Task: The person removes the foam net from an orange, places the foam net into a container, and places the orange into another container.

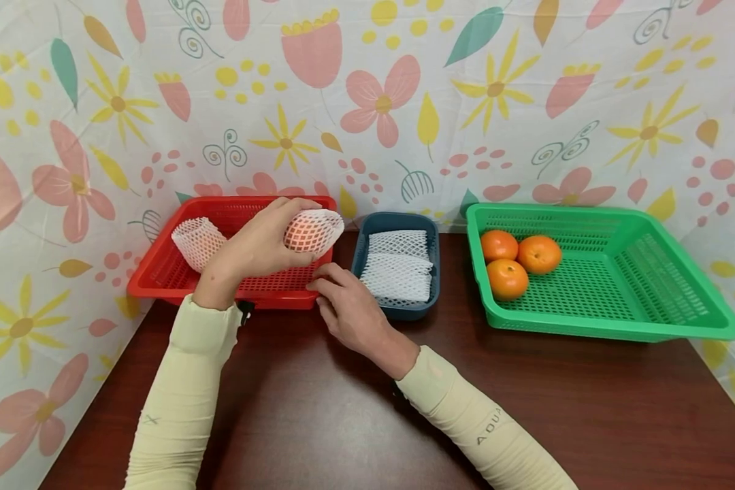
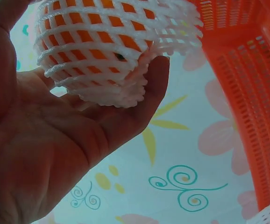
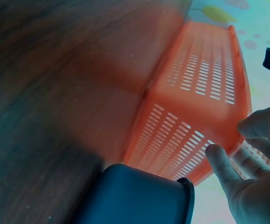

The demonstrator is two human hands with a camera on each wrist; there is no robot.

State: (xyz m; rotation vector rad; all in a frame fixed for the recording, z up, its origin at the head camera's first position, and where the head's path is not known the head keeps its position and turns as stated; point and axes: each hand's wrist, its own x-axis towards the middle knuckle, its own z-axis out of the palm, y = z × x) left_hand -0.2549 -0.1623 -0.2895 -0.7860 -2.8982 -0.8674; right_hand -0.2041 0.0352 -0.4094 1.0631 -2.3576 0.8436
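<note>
My left hand [image 1: 260, 238] holds an orange in a white foam net [image 1: 314, 231] above the right part of the red basket [image 1: 282, 299]. In the left wrist view, fingers curve beneath the netted orange [image 2: 93, 42], and loose net sticks out past the fruit. A second netted fruit [image 1: 199, 241] lies in the basket's left end. My right hand [image 1: 352, 309] is at the basket's front right corner, thumb and fingers apart and loosely bent. The right wrist view has this hand [image 3: 256, 172] close against the basket rim; whether it touches is hard to tell.
Right of the red basket stands a dark blue tray [image 1: 407, 313] with folded white foam nets [image 1: 398, 272]. Further right is a green basket [image 1: 588, 327] with three bare oranges [image 1: 507, 279] at its left end. A floral cloth [image 1: 382, 102] hangs behind the brown table [image 1: 318, 408].
</note>
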